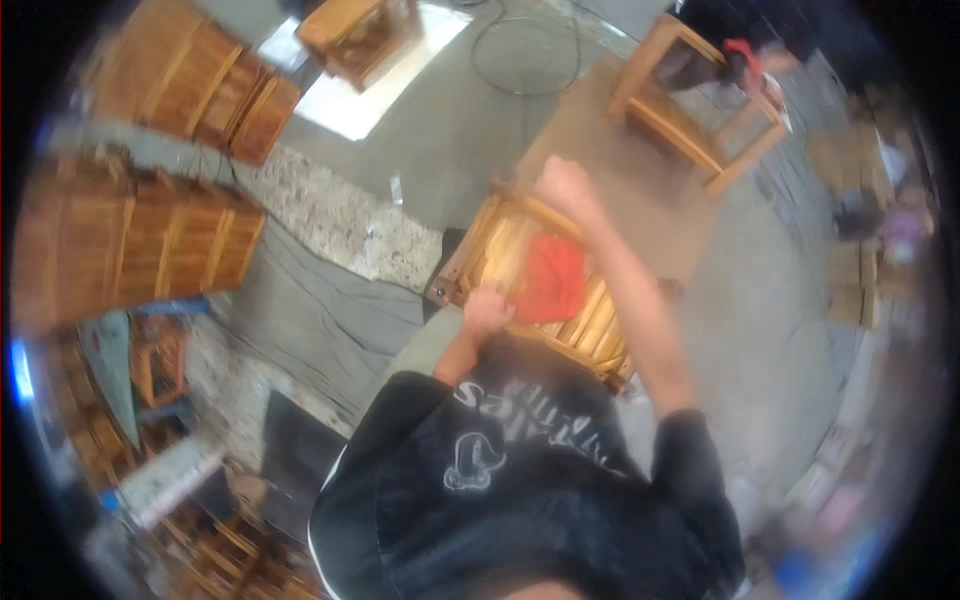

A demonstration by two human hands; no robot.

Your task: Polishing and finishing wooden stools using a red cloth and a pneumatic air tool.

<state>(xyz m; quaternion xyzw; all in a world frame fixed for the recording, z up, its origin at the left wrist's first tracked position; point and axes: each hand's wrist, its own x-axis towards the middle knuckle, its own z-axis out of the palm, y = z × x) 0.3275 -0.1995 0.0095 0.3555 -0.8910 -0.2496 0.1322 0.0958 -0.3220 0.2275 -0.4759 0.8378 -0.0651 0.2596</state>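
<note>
In front of me stands a small wooden piece with a slatted top [505,240], set at an angle. A bright red cloth [557,278] lies crumpled on its slats. My left hand [488,309] is closed over the near rail, left of the cloth. My right arm reaches across the right side of the piece. At the far rail my right hand [566,187] is closed in a fist. Blur hides what its fingers hold, if anything.
A brown sheet [640,190] covers the floor beyond. On it stands an open wooden frame [690,140], with another person's hand [775,62] and red cloth beside it. Wooden cabinets [190,245] line the left. Cardboard boxes [850,285] stand right. A cable [525,92] loops on the floor.
</note>
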